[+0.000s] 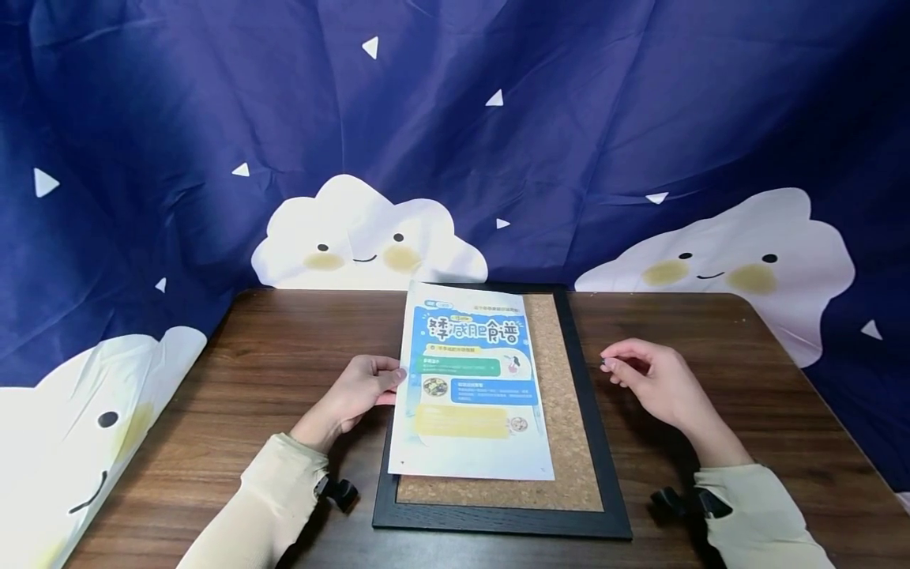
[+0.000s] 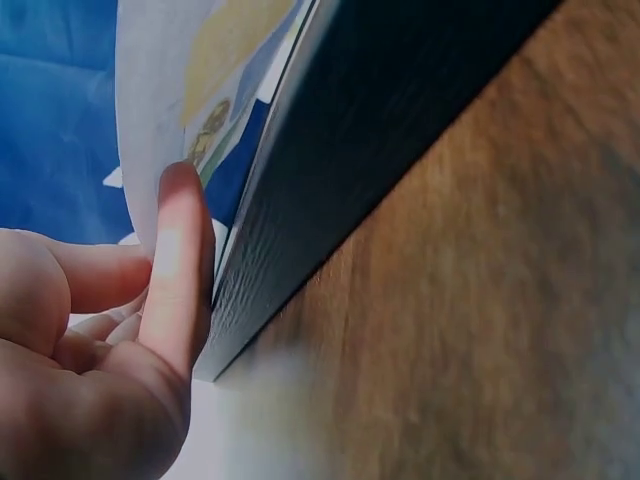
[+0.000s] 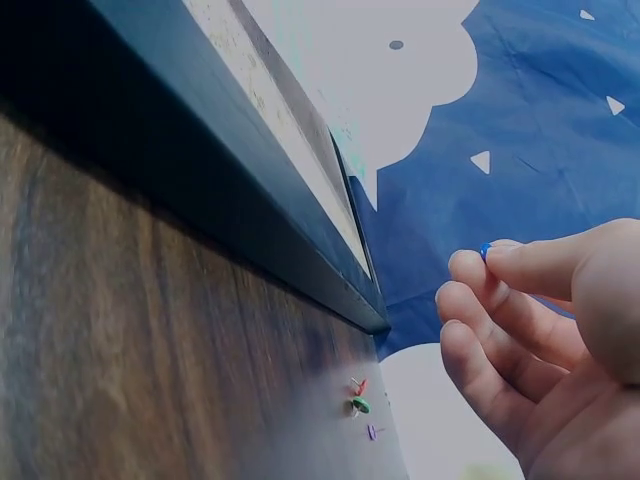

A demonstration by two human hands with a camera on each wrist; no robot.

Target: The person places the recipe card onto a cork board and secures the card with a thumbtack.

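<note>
A printed paper poster (image 1: 455,454) with colored text panels lies over the left and middle of a black-framed cork board (image 1: 569,411). My left hand (image 1: 358,389) pinches the poster's left edge between thumb and fingers; the left wrist view shows that edge of the sheet (image 2: 150,110) bowed up beside the frame. Right of the board, my right hand (image 1: 657,383) is raised over the table. Between its thumb and index fingertips it holds a small blue push pin (image 3: 486,251), mostly hidden by the fingers.
Several pins lie on the table in the right wrist view, among them a red pin (image 3: 359,386), a green pin (image 3: 360,405) and a purple pin (image 3: 372,432). The brown wooden table (image 1: 298,332) ends at a blue cloud-patterned curtain (image 1: 426,118).
</note>
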